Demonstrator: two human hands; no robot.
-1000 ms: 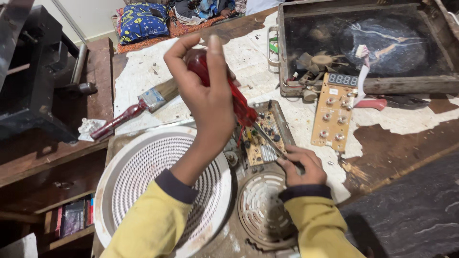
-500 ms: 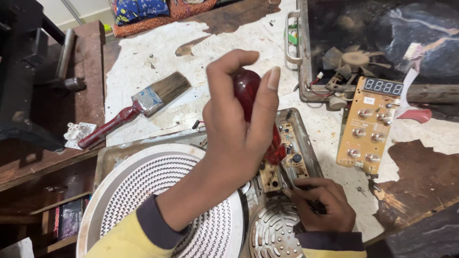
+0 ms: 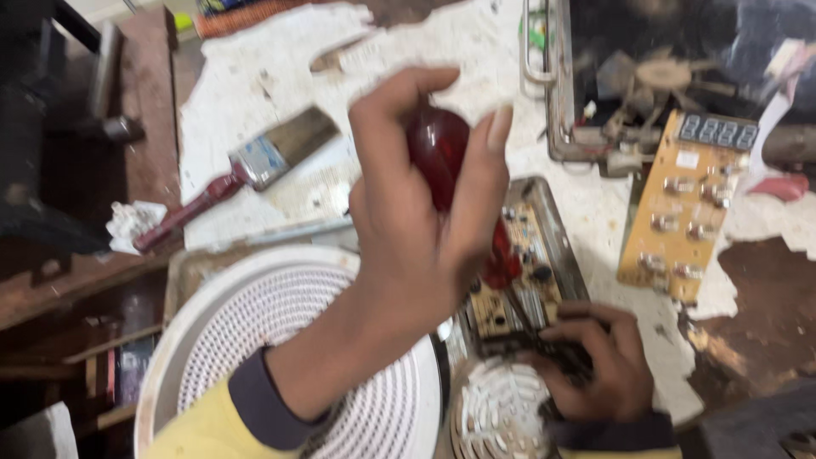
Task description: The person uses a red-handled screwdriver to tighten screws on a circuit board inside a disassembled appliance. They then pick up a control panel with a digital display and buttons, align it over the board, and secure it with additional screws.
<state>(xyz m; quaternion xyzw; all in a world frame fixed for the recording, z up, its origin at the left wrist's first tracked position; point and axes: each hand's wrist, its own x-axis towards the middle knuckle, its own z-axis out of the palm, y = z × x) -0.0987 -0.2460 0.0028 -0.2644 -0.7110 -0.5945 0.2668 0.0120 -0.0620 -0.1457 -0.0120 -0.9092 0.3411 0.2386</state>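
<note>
Landmark: brown circuit board [image 3: 518,272], lying in a metal tray [image 3: 557,229] at the middle of the workbench.

Left hand [image 3: 425,221]: raised above the circuit board, fingers curled shut round the dark red handle of a screwdriver [image 3: 438,157]. The handle top shows between thumb and fingers; the lower red part comes out under the palm, and the thin shaft slants down onto the circuit board. Yellow sleeve with a dark cuff.

Right hand [image 3: 595,361]: low, at the near edge of the circuit board, fingers bent and pressed onto a dark part of it. Whether they pinch something or only press down cannot be told; the view is blurred.

White ribbed disc [image 3: 255,340]: large and round, left of the circuit board, partly under the left forearm.

Small round grille [image 3: 497,412]: white, just below the circuit board, beside the right hand.

Yellow control board [image 3: 693,204]: right of the circuit board, apart from it, with a digit display at its top and rows of small buttons.

Paintbrush [image 3: 242,174]: red handle, metal ferrule, dark bristles; up and left of the circuit board on the white, worn bench cover [image 3: 255,76].

Crumpled white scrap [image 3: 132,221]: far left of the circuit board, by the end of the paintbrush handle.

Opened appliance casing [image 3: 671,76]: above and right of the circuit board, with a fan and wires inside.
</note>
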